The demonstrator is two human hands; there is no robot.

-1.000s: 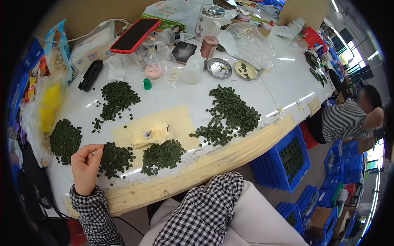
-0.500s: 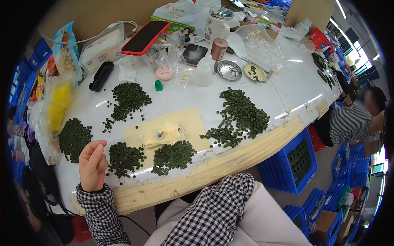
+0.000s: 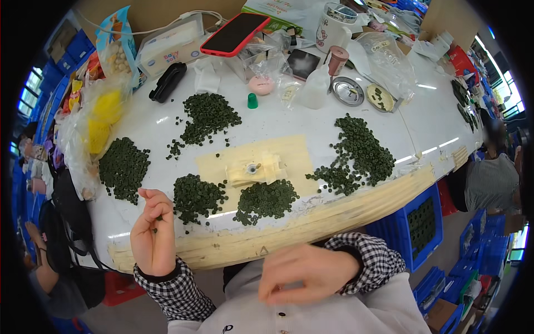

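My left hand (image 3: 154,231) is at the near left edge of the table, palm turned up and fingers curled, with small dark green rings showing between them. My right hand (image 3: 306,273) hangs over my lap, bent and smeared by motion; whether it holds anything is unclear. Closest to the left hand is one pile of dark green rings (image 3: 197,197), with another pile (image 3: 268,201) to its right. Behind these, a small block wrapped in cream tape (image 3: 253,170) with a metal piece in its middle sits on a cream taped patch (image 3: 295,147).
More ring piles lie at the left (image 3: 123,167), the back (image 3: 208,117) and the right (image 3: 361,153). Farther back are a red-cased phone (image 3: 235,34), a white squeeze bottle (image 3: 315,89), a mug (image 3: 332,30) and round tins (image 3: 347,91). A blue crate (image 3: 389,222) stands below the table's right side.
My right hand has come into view over my lap. My left hand has turned palm up and lowered slightly. The view has swung, shifting the table to the right.
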